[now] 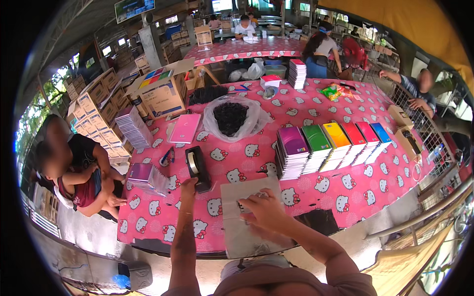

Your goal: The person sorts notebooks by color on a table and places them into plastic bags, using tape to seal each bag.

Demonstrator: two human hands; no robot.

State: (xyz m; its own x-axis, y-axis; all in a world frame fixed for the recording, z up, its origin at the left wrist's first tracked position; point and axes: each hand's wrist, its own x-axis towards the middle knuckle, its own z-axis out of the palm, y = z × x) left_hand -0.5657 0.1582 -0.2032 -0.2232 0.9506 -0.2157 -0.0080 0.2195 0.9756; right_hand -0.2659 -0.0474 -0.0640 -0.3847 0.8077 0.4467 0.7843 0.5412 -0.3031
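My left hand (188, 189) is closed at the near end of a black tape dispenser (198, 170), which carries a large roll of tape. Over a worn beige board (237, 234) at the table's near edge, my right hand (266, 209) has its fingers bent and apart. Something small and shiny shows by these fingers, too unclear to name. Left of the dispenser lies a plastic-wrapped pack of purple notebooks (147, 177). To the right of the board stand stacks of spiral notebooks, among them purple (292, 143), green (316, 138) and yellow (337, 135).
A pink patterned cloth (217, 232) covers the table. Behind the dispenser are a pink notebook (184, 129) and a plastic bag with black contents (232, 118). An open carton (165, 96) stands far left. People sit on the left (81, 167) and right (419, 91).
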